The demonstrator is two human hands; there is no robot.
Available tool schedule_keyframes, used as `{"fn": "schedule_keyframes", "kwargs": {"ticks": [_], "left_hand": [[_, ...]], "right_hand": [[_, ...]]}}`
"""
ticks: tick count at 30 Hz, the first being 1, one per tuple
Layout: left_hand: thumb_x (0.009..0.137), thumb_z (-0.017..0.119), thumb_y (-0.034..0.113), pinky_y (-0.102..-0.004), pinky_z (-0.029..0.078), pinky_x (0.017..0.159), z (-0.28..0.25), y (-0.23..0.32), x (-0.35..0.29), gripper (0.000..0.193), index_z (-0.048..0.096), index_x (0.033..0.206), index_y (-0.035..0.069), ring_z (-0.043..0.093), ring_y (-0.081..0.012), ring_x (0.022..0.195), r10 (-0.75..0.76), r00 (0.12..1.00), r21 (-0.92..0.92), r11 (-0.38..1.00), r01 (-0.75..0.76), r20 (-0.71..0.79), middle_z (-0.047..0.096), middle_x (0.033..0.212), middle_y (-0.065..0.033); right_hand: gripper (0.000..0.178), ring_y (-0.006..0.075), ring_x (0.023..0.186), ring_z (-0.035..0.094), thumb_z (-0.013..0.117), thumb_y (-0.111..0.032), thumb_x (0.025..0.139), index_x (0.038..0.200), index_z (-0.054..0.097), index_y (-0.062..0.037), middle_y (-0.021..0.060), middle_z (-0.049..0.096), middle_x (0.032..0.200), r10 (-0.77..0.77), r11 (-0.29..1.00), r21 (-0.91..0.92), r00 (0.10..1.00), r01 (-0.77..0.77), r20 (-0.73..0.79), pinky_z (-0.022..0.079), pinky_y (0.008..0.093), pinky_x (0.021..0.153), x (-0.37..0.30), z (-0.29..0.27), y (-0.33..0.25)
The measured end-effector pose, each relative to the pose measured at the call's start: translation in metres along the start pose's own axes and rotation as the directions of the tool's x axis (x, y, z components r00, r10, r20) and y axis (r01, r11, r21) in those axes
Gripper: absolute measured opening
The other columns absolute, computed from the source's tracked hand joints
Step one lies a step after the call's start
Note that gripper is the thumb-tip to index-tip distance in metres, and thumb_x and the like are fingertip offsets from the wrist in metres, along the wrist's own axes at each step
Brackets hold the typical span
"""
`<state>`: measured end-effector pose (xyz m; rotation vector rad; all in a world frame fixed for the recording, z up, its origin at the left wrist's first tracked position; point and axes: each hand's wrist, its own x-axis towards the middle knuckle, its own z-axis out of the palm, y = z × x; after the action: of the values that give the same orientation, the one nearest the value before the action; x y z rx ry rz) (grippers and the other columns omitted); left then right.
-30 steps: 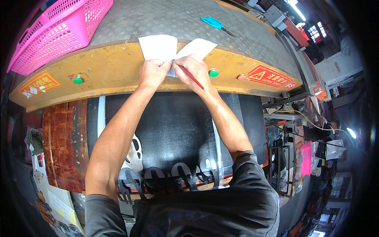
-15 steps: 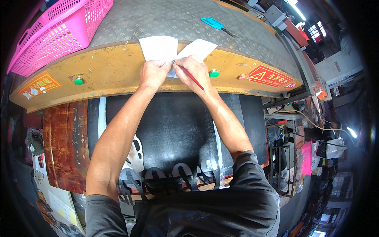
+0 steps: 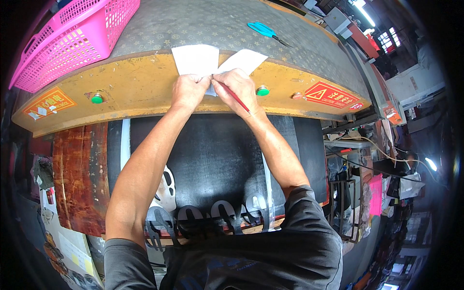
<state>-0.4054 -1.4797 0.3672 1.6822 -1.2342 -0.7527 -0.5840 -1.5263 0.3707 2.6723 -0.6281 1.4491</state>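
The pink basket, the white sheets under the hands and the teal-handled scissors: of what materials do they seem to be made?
Pink basket: probably moulded plastic, smooth with slight shine; the regular holes and uniform colour suggest it.
White sheets: likely matte paper, being thin and flat-faced; thin card is possible.
Teal-handled scissors: handles look plastic, solidly coloured; dark, slim blades suggest metal, finish unclear.

Bright over the middle, nearly bleaching the white paper [image 3: 195, 59]; dimmer right, with glare from a tube light [image 3: 363, 12] far right. Gleams faintly on the near black board [image 3: 203, 154]. Bends and blackens toward the rim.
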Motion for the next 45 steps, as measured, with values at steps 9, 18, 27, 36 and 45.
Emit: {"fn": "schedule_keyframes", "kwargs": {"ticks": [9, 18, 27, 36, 45], "left_hand": [[0.094, 0.078, 0.040, -0.0407, 0.052, 0.068, 0.002, -0.004, 0.002, 0.039, 0.080, 0.079, 0.003, 0.066, -0.0191, 0.065, 0.018, 1.000, -0.007, 1.000, -0.018, -0.020, 0.070, 0.067, -0.0104], [0.098, 0.073, 0.036, -0.0385, 0.058, 0.078, 0.007, -0.009, -0.004, 0.033, 0.083, 0.102, 0.004, 0.075, -0.0179, 0.084, 0.179, 0.981, 0.006, 0.984, -0.180, 0.073, 0.081, 0.091, -0.0128], [0.104, 0.065, 0.027, -0.0314, 0.057, 0.066, -0.098, -0.118, -0.174, 0.028, 0.077, 0.098, 0.001, 0.072, -0.0132, 0.074, 0.128, 0.900, -0.360, 0.932, 0.035, 0.417, 0.077, 0.082, -0.0086], [0.111, 0.062, 0.021, -0.0234, 0.053, 0.066, -0.324, -0.325, -0.435, 0.019, 0.070, 0.111, 0.003, 0.064, -0.0077, 0.077, -0.560, 0.820, -0.643, 0.671, 0.368, -0.115, 0.073, 0.096, -0.0009], [0.109, 0.063, 0.024, -0.0244, 0.054, 0.067, -0.384, -0.367, -0.515, 0.023, 0.074, 0.110, 0.004, 0.066, -0.0076, 0.080, -0.661, 0.724, -0.623, 0.656, 0.427, -0.199, 0.076, 0.096, -0.0024]], "right_hand": [[0.015, 0.0301, 0.086, 0.072, 0.083, -0.009, 0.086, 0.099, 0.076, -0.0099, 0.0088, 0.074, 0.090, 0.041, 0.999, 0.028, 0.999, -0.040, -0.028, 0.060, 0.0415, 0.076, -0.002, 0.003, 0.001], [0.013, 0.0183, 0.086, 0.073, 0.082, -0.016, 0.094, 0.095, 0.076, -0.0045, 0.0075, 0.076, 0.089, 0.288, 0.930, 0.192, 0.945, -0.314, 0.153, 0.058, 0.0348, 0.079, -0.027, -0.035, -0.033], [0.013, 0.0061, 0.076, 0.054, 0.069, -0.016, 0.108, 0.104, 0.067, -0.0039, -0.0031, 0.063, 0.086, 0.600, 0.415, 0.322, 0.522, -0.851, 0.606, 0.047, 0.0252, 0.068, -0.068, 0.010, -0.188], [0.045, 0.0142, 0.068, 0.065, 0.079, -0.050, 0.097, 0.093, 0.078, -0.0048, 0.0045, 0.067, 0.070, 0.027, 0.521, -0.022, -0.009, -0.854, 1.000, 0.053, 0.0352, 0.064, -0.060, 0.285, -0.442], [0.047, 0.0137, 0.056, 0.065, 0.077, -0.047, 0.101, 0.095, 0.074, 0.0001, 0.0049, 0.071, 0.075, 0.244, 0.224, -0.158, -0.102, -0.962, 0.964, 0.055, 0.0309, 0.051, -0.030, 0.400, -0.514]]}}
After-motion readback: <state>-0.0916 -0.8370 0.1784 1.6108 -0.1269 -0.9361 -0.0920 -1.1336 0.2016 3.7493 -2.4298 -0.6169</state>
